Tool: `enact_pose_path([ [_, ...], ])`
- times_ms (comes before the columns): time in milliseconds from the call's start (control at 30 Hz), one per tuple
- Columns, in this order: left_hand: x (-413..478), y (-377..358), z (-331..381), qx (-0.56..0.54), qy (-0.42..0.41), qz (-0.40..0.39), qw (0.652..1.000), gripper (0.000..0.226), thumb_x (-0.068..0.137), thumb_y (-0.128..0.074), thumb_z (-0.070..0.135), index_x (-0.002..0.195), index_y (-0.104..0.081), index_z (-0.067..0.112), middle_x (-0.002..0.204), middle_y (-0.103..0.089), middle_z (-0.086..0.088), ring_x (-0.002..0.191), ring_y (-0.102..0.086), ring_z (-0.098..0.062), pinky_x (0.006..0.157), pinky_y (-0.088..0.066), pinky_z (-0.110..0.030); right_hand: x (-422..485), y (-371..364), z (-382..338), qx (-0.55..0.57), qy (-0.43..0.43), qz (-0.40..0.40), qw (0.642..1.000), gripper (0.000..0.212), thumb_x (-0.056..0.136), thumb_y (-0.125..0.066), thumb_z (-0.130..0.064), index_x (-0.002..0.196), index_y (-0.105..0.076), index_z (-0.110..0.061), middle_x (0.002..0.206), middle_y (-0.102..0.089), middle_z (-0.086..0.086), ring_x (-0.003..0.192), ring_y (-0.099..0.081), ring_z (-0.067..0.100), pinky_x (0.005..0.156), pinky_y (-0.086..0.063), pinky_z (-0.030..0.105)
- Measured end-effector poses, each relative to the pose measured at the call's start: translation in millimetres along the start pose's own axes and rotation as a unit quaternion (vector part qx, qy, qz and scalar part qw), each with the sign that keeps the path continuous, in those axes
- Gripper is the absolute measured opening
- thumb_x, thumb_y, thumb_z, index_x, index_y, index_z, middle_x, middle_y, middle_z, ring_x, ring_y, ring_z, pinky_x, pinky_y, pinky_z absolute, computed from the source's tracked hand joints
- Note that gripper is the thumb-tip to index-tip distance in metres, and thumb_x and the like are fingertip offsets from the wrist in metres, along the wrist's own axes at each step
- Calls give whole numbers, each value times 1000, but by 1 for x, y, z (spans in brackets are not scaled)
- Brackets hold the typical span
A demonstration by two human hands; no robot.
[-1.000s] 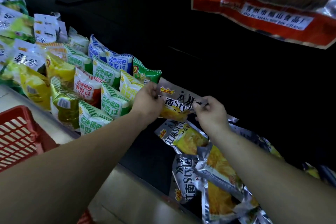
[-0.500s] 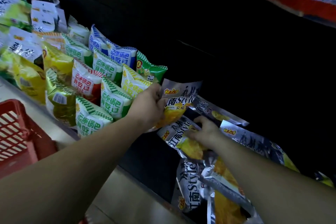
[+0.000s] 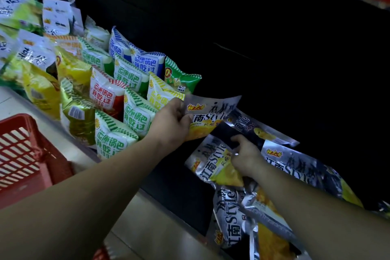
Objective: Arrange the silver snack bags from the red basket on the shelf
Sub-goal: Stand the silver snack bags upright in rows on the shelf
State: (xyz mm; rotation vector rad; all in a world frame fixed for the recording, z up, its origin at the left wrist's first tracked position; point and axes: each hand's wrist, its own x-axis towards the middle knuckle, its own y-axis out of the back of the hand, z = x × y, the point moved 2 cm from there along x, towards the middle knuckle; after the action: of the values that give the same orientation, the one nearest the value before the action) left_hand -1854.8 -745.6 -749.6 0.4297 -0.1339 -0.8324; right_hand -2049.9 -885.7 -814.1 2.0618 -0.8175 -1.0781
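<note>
Left grip: left hand (image 3: 171, 120) clamps the upper silver snack bag (image 3: 213, 110) at its left edge, thumb on the printed front.
Right grip: right hand (image 3: 245, 155) has its fingers curled at the top right edge of the second silver bag (image 3: 211, 167); cannot tell whether it pinches or only touches.
Held bag: raised and tilted above the second one, its left side just beside the striped packets (image 3: 130, 76).
Other silver bags: one lies flat behind the right hand (image 3: 255, 127), one right of the wrist (image 3: 306, 167), and crumpled ones lie under the right forearm (image 3: 228, 219).
Shelf: dark shelf (image 3: 175, 186); the silver bags lie on its right part, with the striped packets standing in rows on the left.
Basket: red basket (image 3: 25, 154) at lower left, well apart from the silver bags.
</note>
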Motion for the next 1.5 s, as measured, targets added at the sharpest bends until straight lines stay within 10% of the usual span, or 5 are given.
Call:
enact_pose_path([
  [500, 0, -13, 31, -64, 44, 20, 997, 24, 97, -66, 24, 92, -50, 6, 78, -59, -12, 70, -54, -21, 65, -48, -36, -32, 42, -16, 251, 107, 65, 960, 13, 100, -60, -18, 91, -51, -17, 82, -53, 16, 71, -45, 20, 63, -38, 30],
  [700, -15, -21, 32, -214, 129, -63, 966, 22, 95, -66, 10, 81, -54, 23, 81, -67, -13, 84, -67, -50, 76, -52, -69, -42, 57, -9, 349, 48, 121, 928, 24, 98, -51, -2, 86, -49, -23, 75, -52, -7, 72, -43, 13, 66, -32, 28],
  [933, -20, -30, 26, -197, 72, -106, 972, 17, 88, -80, 18, 95, -66, 13, 86, -77, 1, 89, -74, -29, 87, -59, -49, -40, 25, -24, 400, -73, 115, 906, 5, 96, -56, -21, 94, -54, -26, 94, -66, 13, 82, -64, 34, 66, -55, 49],
  [1200, -17, -31, 12, -101, 30, -115, 988, 6, 90, -76, 9, 94, -71, 8, 87, -77, -9, 74, -69, -11, 65, -55, -26, -52, 47, -45, 47, 178, 213, 960, 73, 88, -76, -40, 149, -35, -36, 160, -22, -6, 148, -24, 21, 111, -36, 37],
  [1500, -29, -32, -15, -73, 71, -144, 984, 25, 87, -78, 9, 105, -73, 25, 97, -79, 9, 91, -73, -2, 79, -58, -21, -51, 52, -54, -34, 202, 144, 968, 18, 92, -69, -31, 110, -73, -27, 97, -58, 2, 104, -58, 27, 90, -50, 39],
])
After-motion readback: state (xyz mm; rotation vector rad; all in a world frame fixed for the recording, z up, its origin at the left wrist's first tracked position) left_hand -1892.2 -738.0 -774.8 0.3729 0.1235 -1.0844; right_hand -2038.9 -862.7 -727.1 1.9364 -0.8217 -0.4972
